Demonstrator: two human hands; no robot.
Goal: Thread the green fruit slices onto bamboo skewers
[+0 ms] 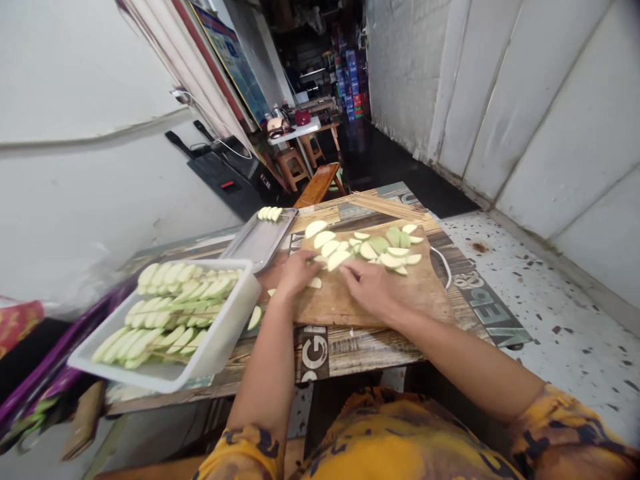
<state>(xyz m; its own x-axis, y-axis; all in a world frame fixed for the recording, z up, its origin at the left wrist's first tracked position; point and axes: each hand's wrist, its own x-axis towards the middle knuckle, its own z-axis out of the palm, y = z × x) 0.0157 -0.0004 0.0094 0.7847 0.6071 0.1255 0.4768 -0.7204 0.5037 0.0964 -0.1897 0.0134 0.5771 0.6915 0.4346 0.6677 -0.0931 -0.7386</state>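
Pale green fruit slices [369, 251] with thin green skin lie scattered over the far part of a wooden cutting board [320, 307]. My left hand [300, 272] is over the board's left edge, its fingers closed on a slice at the near end of a slanting row. My right hand [369, 287] reaches in from the other side, with thumb and fingers pinched at the edge of a large slice [339, 260]. Whether a stick runs through this row cannot be seen. A white plastic tub [233, 337] on the left holds rows of similar slices on thin sticks.
Behind the tub is a grey metal tray [260, 241] with a few slices at its far end. Thin wooden skewers [387, 205] lie at the table's far side. A loose slice [255, 318] rests between tub and board. A wooden bench [320, 185] stands beyond.
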